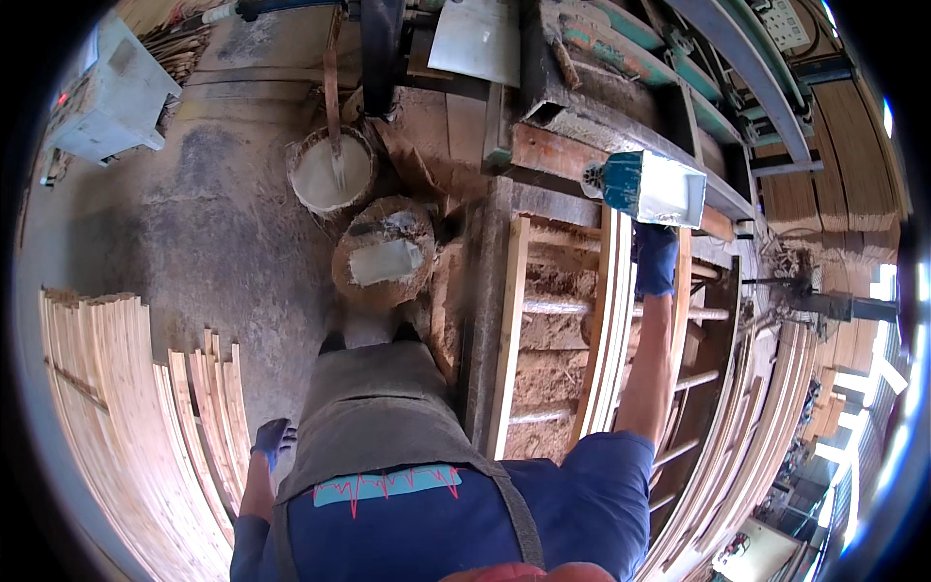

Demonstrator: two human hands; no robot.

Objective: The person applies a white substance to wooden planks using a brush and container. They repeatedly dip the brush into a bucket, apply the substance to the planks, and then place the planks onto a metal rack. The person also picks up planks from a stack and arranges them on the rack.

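Observation:
My right hand [655,260], in a dark blue glove, reaches far forward over the roller frame. It grips a teal box [671,189] whose open side is coated white, with a dark round part at its left end; my fingers are partly hidden beneath it. Long wooden strips [603,320] lie on the frame below, on both sides of my right forearm. My left hand [274,439], also gloved, hangs low at my left side with its fingers apart and nothing in it. Stacked wooden boards [208,407] stand close by on that side.
Ahead of me stand a bucket [333,175] of white liquid with a stick in it and a crusted round container [383,254]. A green-and-grey machine [630,58] borders the frame's far end. At far left is a pale metal cabinet [112,102]; more strips [722,436] lie at right.

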